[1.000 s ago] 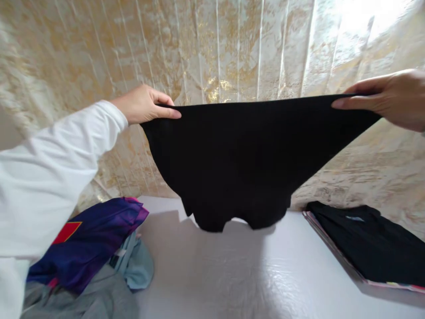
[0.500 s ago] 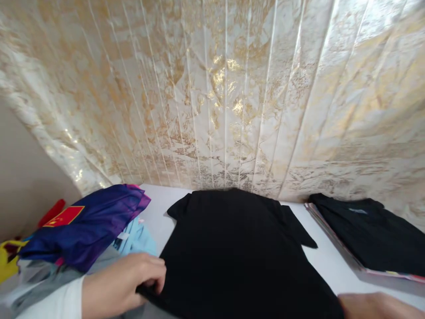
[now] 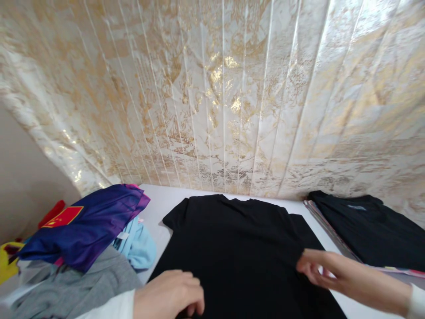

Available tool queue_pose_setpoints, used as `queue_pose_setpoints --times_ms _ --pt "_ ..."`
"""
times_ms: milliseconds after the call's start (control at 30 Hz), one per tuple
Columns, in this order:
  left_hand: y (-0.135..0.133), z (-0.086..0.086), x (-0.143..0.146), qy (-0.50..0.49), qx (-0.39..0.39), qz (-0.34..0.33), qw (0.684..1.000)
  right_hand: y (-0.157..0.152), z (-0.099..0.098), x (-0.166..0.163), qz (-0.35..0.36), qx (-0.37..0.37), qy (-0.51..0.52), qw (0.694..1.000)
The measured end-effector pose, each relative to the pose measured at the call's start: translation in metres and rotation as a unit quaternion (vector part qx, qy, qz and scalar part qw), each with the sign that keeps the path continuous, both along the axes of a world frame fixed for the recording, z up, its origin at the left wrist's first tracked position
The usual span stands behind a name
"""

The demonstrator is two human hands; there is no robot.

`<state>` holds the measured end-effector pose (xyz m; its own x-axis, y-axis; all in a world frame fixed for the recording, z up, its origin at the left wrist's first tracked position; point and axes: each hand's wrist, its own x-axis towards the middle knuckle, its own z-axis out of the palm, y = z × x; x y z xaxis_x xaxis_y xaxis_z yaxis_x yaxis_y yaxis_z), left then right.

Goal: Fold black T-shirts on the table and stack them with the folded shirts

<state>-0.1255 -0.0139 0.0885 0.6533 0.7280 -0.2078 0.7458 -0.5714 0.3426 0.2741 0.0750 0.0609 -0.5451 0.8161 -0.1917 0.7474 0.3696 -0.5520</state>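
Note:
A black T-shirt [image 3: 239,239] lies spread flat on the white table [image 3: 159,208], its collar toward the wall. My left hand [image 3: 169,294] rests on the shirt's near left part with the fingers curled under, and I cannot make out whether it grips cloth. My right hand [image 3: 320,268] reaches in from the right and pinches the shirt's right side near the sleeve.
A heap of clothes sits at the left: a purple-blue garment [image 3: 83,226] with a red patch, a light blue one [image 3: 139,246], a grey one [image 3: 83,283]. A folded black garment [image 3: 368,230] lies on a stack at the right. A gold-patterned curtain [image 3: 215,97] hangs behind.
One second ago both hands held the shirt up in the air. They lowered it onto the table, and my right hand has since moved up to its right side.

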Motion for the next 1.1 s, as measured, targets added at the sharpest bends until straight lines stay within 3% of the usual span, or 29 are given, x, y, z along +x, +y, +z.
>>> queue_pose_setpoints --times_ms 100,233,367,500,600,767,933,1100 --pt "0.052 -0.001 0.038 -0.040 0.082 0.020 0.996 0.058 0.009 -0.031 -0.021 0.087 0.043 0.995" --pt "0.135 -0.031 0.066 -0.112 0.141 0.122 0.976 0.116 -0.023 -0.059 -0.094 0.180 0.016 0.979" --pt "0.209 -0.051 0.058 -0.114 0.173 0.249 0.946 0.142 -0.057 -0.072 -0.150 0.221 -0.020 0.964" --pt "0.254 -0.060 0.025 -0.081 0.186 0.391 0.898 0.146 -0.076 -0.074 -0.161 0.293 -0.102 0.937" --pt "0.268 -0.065 0.007 -0.063 0.181 0.433 0.881 0.144 -0.080 -0.073 -0.153 0.309 -0.151 0.926" --pt "0.272 -0.070 -0.001 -0.093 0.185 0.450 0.869 0.144 -0.080 -0.074 -0.147 0.304 -0.187 0.923" --pt "0.270 -0.074 0.000 -0.144 0.190 0.403 0.884 0.155 -0.078 -0.071 -0.152 0.281 -0.207 0.925" --pt "0.262 -0.078 0.007 -0.127 0.222 0.347 0.902 0.170 -0.073 -0.065 -0.171 0.264 -0.233 0.920"
